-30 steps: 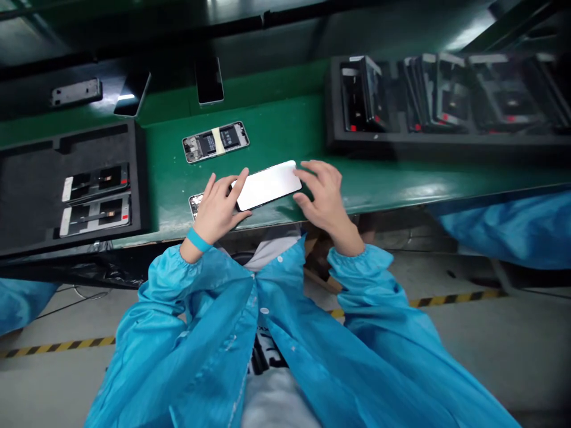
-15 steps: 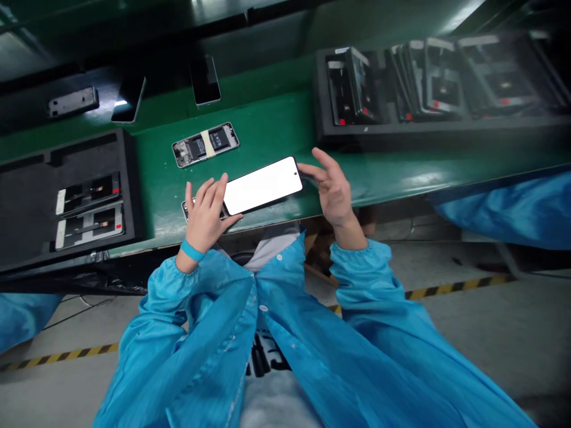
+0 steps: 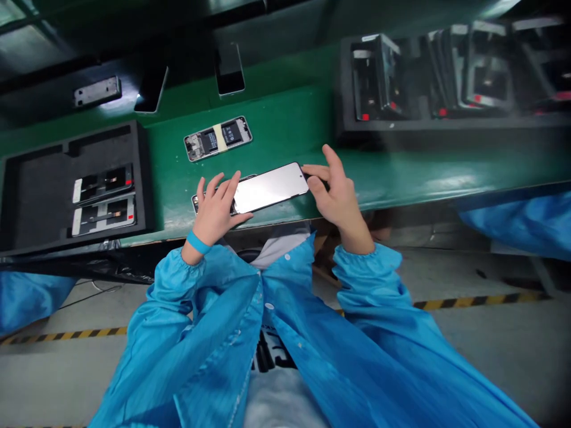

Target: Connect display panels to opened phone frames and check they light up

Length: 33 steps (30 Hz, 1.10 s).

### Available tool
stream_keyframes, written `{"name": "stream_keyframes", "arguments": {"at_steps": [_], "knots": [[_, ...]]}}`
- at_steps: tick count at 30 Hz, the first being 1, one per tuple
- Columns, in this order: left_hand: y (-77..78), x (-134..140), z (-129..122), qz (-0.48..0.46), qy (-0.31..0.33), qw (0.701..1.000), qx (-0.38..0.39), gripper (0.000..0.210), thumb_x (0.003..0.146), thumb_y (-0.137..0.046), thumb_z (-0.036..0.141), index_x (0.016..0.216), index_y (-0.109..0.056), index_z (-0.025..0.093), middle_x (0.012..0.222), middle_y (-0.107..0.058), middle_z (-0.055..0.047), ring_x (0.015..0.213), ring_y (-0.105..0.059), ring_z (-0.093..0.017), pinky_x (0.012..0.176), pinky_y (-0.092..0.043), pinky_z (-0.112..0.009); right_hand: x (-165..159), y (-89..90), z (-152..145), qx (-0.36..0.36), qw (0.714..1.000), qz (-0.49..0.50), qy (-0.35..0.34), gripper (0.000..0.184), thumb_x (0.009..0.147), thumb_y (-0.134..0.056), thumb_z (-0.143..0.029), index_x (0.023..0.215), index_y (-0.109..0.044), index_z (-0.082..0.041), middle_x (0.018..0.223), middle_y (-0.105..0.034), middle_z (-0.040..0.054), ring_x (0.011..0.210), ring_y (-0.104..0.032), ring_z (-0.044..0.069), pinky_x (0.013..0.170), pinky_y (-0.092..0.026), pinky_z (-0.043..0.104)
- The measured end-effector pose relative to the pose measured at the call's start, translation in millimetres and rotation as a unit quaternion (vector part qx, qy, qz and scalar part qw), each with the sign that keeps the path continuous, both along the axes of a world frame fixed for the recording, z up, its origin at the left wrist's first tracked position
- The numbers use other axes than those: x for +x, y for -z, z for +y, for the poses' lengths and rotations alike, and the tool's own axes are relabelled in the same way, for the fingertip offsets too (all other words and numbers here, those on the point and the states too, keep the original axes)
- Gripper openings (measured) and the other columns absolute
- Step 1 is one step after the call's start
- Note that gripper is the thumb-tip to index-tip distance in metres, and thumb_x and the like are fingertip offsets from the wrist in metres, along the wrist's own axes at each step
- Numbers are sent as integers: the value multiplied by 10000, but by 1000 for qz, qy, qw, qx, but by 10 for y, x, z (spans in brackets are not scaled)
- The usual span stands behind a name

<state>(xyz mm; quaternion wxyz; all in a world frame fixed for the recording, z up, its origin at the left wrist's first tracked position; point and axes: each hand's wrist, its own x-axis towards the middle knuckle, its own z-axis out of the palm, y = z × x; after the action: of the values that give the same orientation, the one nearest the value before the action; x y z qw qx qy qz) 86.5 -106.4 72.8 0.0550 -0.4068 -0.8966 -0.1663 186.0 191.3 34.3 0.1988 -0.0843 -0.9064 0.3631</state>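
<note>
A phone screen (image 3: 272, 187) with a pale, shining face lies over a phone body (image 3: 194, 205) near the table's front edge. Most of that body is hidden under the screen and my hand. My left hand (image 3: 216, 211) spans the left end of the phone, thumb at the near edge and fingers across the top, holding it. At the other end, my right hand (image 3: 336, 193) has its thumb and a fingertip against or very close to the screen's short edge, index finger raised and fingers apart. Just behind lies an opened phone (image 3: 203, 145) with a yellow strip across its battery.
A black foam tray (image 3: 35, 202) at left bears two screen parts (image 3: 104, 214). Another dark tray (image 3: 401, 128) at right holds several standing screens. Farther back are a phone frame (image 3: 97, 92) and two dark phones (image 3: 151, 89). Blue sleeves (image 3: 517, 223) of other people show at both sides.
My right thumb has come in toward the screen's right end. The screen's face has gone from bright white to greyer. The whole view has shifted slightly.
</note>
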Motion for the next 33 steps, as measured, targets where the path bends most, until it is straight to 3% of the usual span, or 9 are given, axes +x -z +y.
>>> {"name": "stream_keyframes", "arguments": {"at_steps": [4,7,12,20,24,26,29,33], "knots": [[-58,-106,-86,-26,12,999,-27,1166,858,-925,501,1775,-258,227,1665,-542,-206,1644,-379,-456,1385,-175,-686,-22,-9,-69,32,999,15,14,859,1084,-389,-731,1768,-280,-221,1359,-785,128,1423,-682,315,1227,-543,572],[-80,-218,-292,-60,41,996,-44,1170,874,-898,525,1780,-223,221,1767,-386,-243,1619,-414,-464,1339,-310,-657,-13,-23,-81,41,999,16,27,802,1093,-429,-672,1738,-321,-209,1387,-772,150,1441,-672,333,1233,-532,605],[-65,-316,-551,-104,66,992,-33,1023,928,-800,386,1770,-255,183,1571,-598,-224,1446,-593,-402,1227,-483,-553,2,-61,-97,52,998,7,21,769,1083,-471,-623,1695,-373,-168,1413,-750,201,1448,-665,345,1223,-542,587],[-13,-271,-474,-111,53,992,4,934,874,-815,282,1704,-395,189,1499,-654,-185,1389,-611,-381,1190,-520,-514,1,-27,-81,74,997,18,19,752,1066,-464,-655,1672,-413,-213,1400,-759,190,1414,-690,356,1200,-550,620],[33,-281,-511,-95,68,993,20,1055,901,-843,388,1758,-269,165,1605,-563,-228,1481,-558,-396,1270,-461,-548,-1,-26,-68,75,997,12,10,783,1056,-467,-675,1679,-402,-206,1409,-750,205,1416,-685,368,1196,-549,621],[61,-297,-549,-85,77,993,30,1045,902,-860,524,1732,-335,168,1665,-503,-244,1547,-503,-418,1315,-406,-589,-2,-29,-70,73,997,9,11,796,1056,-466,-670,1683,-394,-184,1414,-744,218,1421,-680,370,1197,-550,610],[80,-334,-607,-89,70,993,37,872,912,-840,619,1597,-541,171,1643,-530,-240,1548,-502,-416,1307,-414,-602,-2,-28,-76,66,998,8,14,811,1055,-471,-660,1692,-379,-167,1429,-736,222,1433,-669,375,1211,-535,615],[31,-401,-603,-110,49,993,17,463,980,-803,427,1369,-707,197,1508,-631,-176,1440,-572,-354,1248,-457,-549,-6,-10,-68,91,996,3,-15,911,994,-570,-722,1713,-369,-201,1561,-643,235,1481,-615,417,1242,-493,639]]}}
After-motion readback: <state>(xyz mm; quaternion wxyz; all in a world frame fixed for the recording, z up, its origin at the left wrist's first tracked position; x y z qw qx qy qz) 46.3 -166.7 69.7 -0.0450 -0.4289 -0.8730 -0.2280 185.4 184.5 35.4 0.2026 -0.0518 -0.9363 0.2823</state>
